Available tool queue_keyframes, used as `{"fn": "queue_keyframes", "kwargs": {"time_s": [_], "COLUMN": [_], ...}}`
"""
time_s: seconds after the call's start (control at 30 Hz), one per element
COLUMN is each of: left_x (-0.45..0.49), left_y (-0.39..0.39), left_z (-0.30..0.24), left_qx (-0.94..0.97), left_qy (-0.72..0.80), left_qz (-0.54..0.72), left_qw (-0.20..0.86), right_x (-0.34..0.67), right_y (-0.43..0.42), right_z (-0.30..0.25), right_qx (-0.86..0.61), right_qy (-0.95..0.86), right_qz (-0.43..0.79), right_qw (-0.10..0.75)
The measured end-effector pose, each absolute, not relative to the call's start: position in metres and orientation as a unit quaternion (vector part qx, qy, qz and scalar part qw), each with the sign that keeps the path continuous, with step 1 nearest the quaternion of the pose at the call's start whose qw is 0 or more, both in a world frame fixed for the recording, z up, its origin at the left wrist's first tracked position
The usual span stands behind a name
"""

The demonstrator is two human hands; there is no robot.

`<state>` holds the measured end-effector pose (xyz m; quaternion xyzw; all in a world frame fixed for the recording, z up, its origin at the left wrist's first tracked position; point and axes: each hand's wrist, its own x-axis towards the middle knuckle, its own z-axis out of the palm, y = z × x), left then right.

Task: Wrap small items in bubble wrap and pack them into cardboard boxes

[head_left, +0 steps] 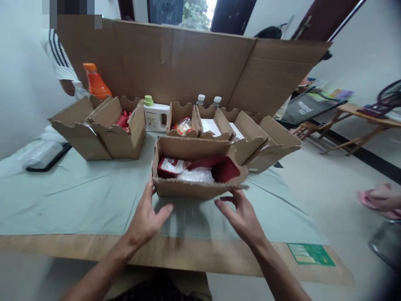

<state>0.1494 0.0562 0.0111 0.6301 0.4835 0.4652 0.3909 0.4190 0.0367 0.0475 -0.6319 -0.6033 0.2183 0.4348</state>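
Pale green cloth (103, 202) covered the table (200, 255), where a cardboard box (188, 191) sat at twelve o'clock from the person. Left hand (145, 217) at the box's eight o'clock and right hand (246, 215) at its four, both reached forward, fingers against its ends, thumbs spread free and pointing inward. The far fingertips were hidden, so how firmly either hand gripped it I could not tell. Blur obscured the red packaging (227, 169) inside; farther boxes hid most of two white-capped bottles (201, 99).
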Motion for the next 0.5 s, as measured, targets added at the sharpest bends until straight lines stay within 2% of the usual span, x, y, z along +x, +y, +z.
{"fn": "queue_keyframes", "kwargs": {"time_s": [0.13,0.2,0.3,0.37,0.5], "left_x": [0.100,0.070,0.051,0.066,0.120], "left_y": [-0.036,-0.055,-0.027,0.010,0.041], "left_z": [-0.025,-0.023,0.009,0.033,0.048], "left_qx": [0.549,0.513,0.527,0.561,0.642], "left_qy": [0.624,0.650,0.622,0.573,0.463], "left_qz": [0.465,0.468,0.477,0.512,0.542], "left_qw": [0.305,0.310,0.329,0.307,0.281], "right_x": [0.385,0.360,0.333,0.332,0.361], "right_y": [-0.021,-0.026,0.005,0.027,0.015], "right_z": [0.036,0.036,0.044,0.050,0.054], "right_qx": [-0.592,-0.561,-0.529,-0.528,-0.581], "right_qy": [-0.643,-0.668,-0.674,-0.644,-0.563], "right_qz": [0.146,0.161,0.226,0.254,0.215], "right_qw": [0.463,0.463,0.463,0.492,0.547]}}
